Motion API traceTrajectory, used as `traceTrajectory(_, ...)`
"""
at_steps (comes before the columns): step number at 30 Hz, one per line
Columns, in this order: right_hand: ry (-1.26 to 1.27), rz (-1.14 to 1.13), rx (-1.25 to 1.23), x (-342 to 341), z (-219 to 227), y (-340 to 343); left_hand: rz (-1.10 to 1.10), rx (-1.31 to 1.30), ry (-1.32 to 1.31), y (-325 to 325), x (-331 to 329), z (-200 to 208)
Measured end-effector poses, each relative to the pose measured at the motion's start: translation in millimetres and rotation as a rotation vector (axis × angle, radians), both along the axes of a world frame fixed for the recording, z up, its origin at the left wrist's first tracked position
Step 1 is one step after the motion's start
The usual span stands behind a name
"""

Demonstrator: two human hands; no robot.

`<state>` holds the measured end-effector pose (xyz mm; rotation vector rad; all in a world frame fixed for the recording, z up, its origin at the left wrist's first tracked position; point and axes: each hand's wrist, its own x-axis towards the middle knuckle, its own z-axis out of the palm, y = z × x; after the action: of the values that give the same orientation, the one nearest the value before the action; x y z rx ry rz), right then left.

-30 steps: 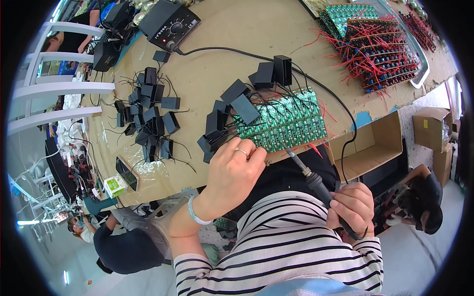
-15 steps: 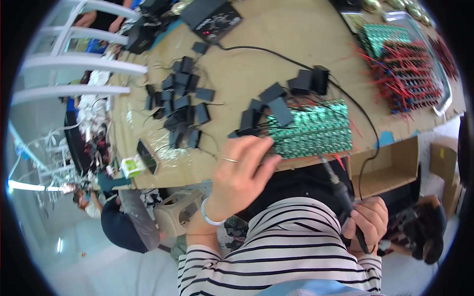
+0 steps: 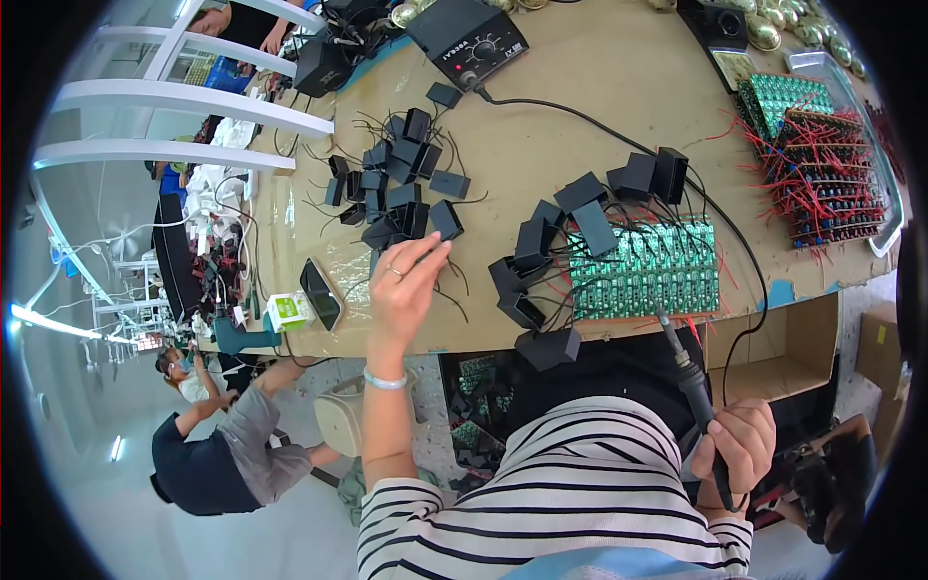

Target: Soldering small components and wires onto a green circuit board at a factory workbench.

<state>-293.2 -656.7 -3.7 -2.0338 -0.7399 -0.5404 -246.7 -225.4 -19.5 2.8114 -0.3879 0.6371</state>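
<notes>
My right hand (image 3: 739, 447) grips a soldering iron (image 3: 690, 379) by its dark handle, the tip pointing at the near edge of a green circuit board panel (image 3: 646, 271). Small black plastic boxes with thin wires line the panel's left and far sides; one black box (image 3: 548, 348) sits at the table's front edge. Left of there, my left hand (image 3: 406, 290) reaches over the table with its fingers stretched out. Its fingertips are at the lower end of a black box (image 3: 446, 220) on the near side of a loose pile of such boxes (image 3: 391, 179); whether they touch it is hard to tell.
A black soldering station (image 3: 469, 43) stands at the back, its cable curving right around the panel. Circuit boards with red wires (image 3: 831, 184) lie in a metal tray (image 3: 884, 237) at right. A phone (image 3: 321, 294) and a green-white packet (image 3: 290, 311) lie at left. Other people are nearby.
My left hand has moved from the panel's left edge, left and away from me, to the pile of black boxes. My right hand still holds the soldering iron. The whole view has shifted slightly.
</notes>
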Motion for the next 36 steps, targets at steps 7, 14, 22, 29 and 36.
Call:
traceTrajectory(7,0.012,-0.026,-0.024,0,3,-1,-0.139,0.009,0.029,-13,17,-9)
traceTrajectory(14,0.047,0.021,0.005,5,-1,-5,-0.025,-1.519,0.222,-39,21,13)
traceTrajectory(22,0.030,0.064,0.046,15,-15,3,-0.456,-0.018,0.121,-136,35,32)
traceTrajectory(29,-0.009,0.098,0.051,27,-21,5,-0.465,0.106,0.154,-145,41,19)
traceTrajectory(36,-0.011,0.120,0.041,32,-22,6,-0.467,0.132,0.158,-143,41,17)
